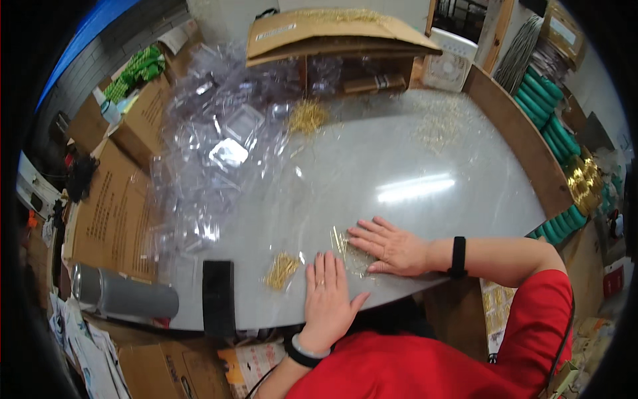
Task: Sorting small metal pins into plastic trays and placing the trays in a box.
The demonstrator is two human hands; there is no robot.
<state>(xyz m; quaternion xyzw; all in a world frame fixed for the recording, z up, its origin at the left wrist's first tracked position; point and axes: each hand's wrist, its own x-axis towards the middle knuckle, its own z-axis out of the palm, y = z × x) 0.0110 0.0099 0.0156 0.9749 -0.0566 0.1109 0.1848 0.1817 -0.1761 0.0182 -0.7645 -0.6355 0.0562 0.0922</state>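
Observation:
My left hand (329, 299) lies flat near the front edge of the grey table (345, 179), fingers stretched out and thumb apart. Just left of its fingertips sits a small heap of thin gold-coloured metal pins (282, 271); they look like hairpins or nails, too small to tell. My right hand (392, 249) rests palm down to the right, fingers spread toward the left. A few loose gold pins (337, 241) lie by its fingertips, and some may be hidden under the palm. Neither hand grips anything.
Clear plastic boxes (229, 153) pile up along the left side. A larger gold heap (308, 117) lies toward the back, with scattered pins (438, 130) at the far right. A cardboard box (339, 36), a grey bottle (136, 291), a black strip (218, 296) and a wooden rim (522, 136) edge the table.

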